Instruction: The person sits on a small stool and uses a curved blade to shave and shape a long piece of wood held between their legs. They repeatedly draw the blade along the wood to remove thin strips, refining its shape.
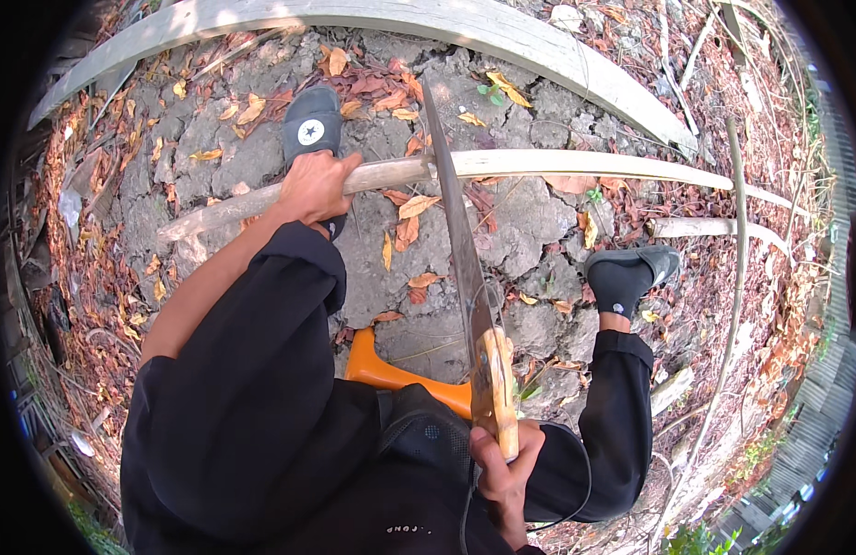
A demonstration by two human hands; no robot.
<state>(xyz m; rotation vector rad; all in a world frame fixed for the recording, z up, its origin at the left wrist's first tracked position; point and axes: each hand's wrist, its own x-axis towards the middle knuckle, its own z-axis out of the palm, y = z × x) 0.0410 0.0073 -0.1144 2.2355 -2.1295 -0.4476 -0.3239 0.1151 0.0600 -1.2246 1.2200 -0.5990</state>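
Note:
A long wooden pole [557, 164] lies across the ground before me. Its left part is brownish and rough, its right part pale and smooth. My left hand [315, 188] grips the left part, fingers wrapped round it beside my dark slide shoe [312, 125]. In my right hand [507, 462], near my lap, is a handsaw [457, 217], held by its worn wooden handle [492, 388]. The long dark blade points away from me and crosses the pole just right of my left hand. Whether its teeth are in the wood cannot be made out.
A thick grey plank [446, 20] arches across the far side. An orange curved plastic piece [400, 375] shows beneath me. A shorter stick [696, 228] and a thin branch [738, 231] lie at right. Dry leaves [418, 206] cover the cracked soil; my other shoe [631, 273] stands at right.

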